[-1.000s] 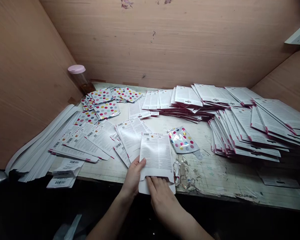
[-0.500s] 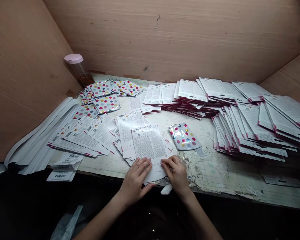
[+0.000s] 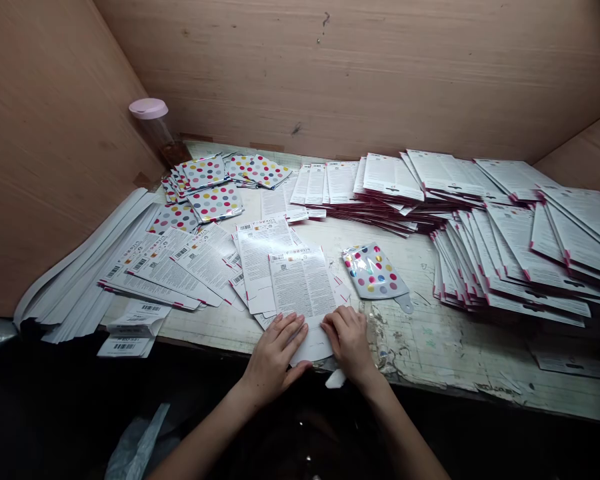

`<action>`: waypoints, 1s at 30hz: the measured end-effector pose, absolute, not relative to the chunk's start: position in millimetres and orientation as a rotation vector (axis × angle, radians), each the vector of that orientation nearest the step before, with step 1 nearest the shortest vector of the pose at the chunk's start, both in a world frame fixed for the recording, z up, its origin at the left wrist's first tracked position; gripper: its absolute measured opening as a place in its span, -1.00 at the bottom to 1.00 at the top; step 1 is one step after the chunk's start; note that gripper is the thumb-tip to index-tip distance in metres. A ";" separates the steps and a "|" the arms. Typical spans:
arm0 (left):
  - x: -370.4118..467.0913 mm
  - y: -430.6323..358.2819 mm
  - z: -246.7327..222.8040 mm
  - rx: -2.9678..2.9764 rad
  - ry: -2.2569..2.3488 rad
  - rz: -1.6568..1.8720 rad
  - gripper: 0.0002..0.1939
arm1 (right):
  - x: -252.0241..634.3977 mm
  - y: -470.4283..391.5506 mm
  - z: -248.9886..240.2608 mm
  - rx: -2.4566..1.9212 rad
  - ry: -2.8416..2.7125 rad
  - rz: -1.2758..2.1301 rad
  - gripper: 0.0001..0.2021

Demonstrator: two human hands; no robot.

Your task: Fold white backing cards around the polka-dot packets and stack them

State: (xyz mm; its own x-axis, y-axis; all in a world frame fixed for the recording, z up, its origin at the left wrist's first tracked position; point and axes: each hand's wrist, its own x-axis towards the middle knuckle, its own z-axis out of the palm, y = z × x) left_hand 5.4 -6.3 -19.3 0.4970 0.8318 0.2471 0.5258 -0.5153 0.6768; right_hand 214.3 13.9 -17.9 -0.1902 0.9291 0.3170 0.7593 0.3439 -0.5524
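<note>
A white printed card (image 3: 303, 287) with small text lies in front of me at the table's near edge, over other cards. My left hand (image 3: 279, 350) rests on its lower left part, fingers stretched out and the thumb apart. At the card's lower right edge, my right hand (image 3: 349, 340) has its fingers curled together in a pinch on the card; the fingertips are partly hidden. Just beyond that hand lies a shiny polka-dot packet (image 3: 375, 272) with a small grey tab.
Loose printed cards (image 3: 195, 263) fan out to the left, with several polka-dot packets (image 3: 215, 202) behind. Pink-edged stacks of cards (image 3: 510, 260) crowd the right side. Also here are a pink-lidded jar (image 3: 153, 130), a barcode sheet (image 3: 133, 330) and a paper bundle (image 3: 87, 267).
The view has shifted slightly. Both hands stay on the same card, with my right fingers moved only a little along its edge.
</note>
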 end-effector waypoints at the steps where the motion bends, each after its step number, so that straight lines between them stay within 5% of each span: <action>1: 5.1 -6.4 -18.8 2.213 1.108 0.769 -0.33 | 214.2 13.5 -18.2 -1.470 -2.011 0.358 -0.83; 21: 6.4 -5.7 -12.3 2.535 1.188 0.698 -0.25 | 216.3 -18.1 -15.1 -1.304 -2.301 0.257 -0.81; 30: -2.4 -15.7 -16.9 2.570 0.884 0.972 -0.74 | 249.5 -31.9 14.9 -1.134 -2.288 0.712 -0.82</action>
